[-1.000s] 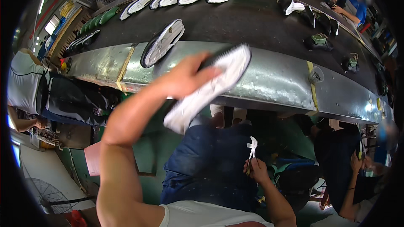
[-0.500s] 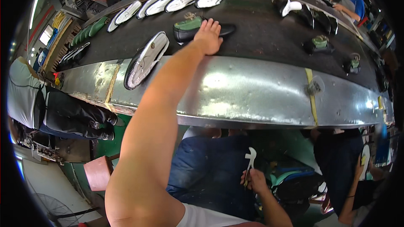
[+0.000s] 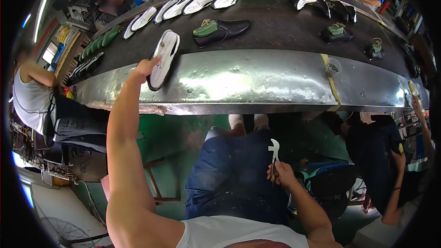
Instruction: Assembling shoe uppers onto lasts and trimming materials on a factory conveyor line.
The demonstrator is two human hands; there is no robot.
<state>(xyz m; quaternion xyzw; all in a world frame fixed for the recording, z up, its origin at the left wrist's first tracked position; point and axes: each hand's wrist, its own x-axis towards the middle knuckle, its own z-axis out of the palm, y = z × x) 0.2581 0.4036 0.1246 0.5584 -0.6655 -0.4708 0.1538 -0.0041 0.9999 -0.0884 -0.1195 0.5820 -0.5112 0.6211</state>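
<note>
My left hand [image 3: 148, 68] grips the near edge of a sole-up shoe [image 3: 164, 57], white underneath with a black rim, at the metal edge of the bench. Its thumb lies over the white underside, while the other fingers are mostly hidden. Further back and to the right, a black shoe on a green last [image 3: 221, 31] lies on the belt, untouched. Low over my lap, my right hand [image 3: 282, 174] is closed round the handles of lasting pincers [image 3: 274, 149], their pale hooked head pointing up.
Several white-soled shoes [image 3: 198, 3] line the belt's far side, with green lasts [image 3: 103, 36] at the left. More black shoes [image 3: 337, 33] stand to the right. A small clear cup [image 3: 333, 67] sits on the metal edge [image 3: 220, 80]. Other people are on both sides and across the bench.
My left hand has left the black shoe on the green last and moved left to the sole-up shoe, now in its grip. My right hand still holds the pincers. The view has shifted.
</note>
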